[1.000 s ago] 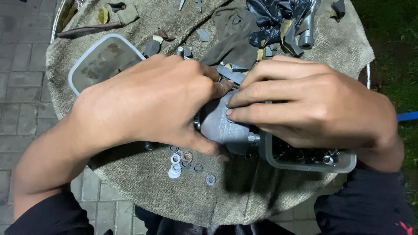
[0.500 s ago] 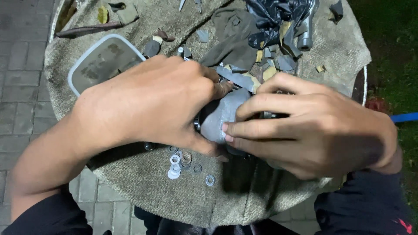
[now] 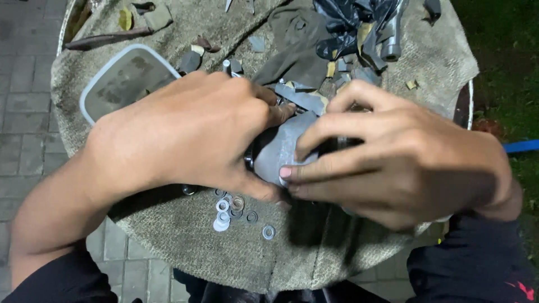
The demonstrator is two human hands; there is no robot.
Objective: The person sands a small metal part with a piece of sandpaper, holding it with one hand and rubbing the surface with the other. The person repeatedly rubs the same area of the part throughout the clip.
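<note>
One head-worn camera looks steeply down, close over the cloth-covered table (image 3: 185, 258).

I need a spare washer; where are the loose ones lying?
In the head view the washers lie in a small cluster on the burlap cloth, just below the left hand and the grey metal part.

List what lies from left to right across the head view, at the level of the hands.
Clear rounded plastic container lid → left hand → grey metal part held by both hands → right hand → blue bar at the right edge.
</note>
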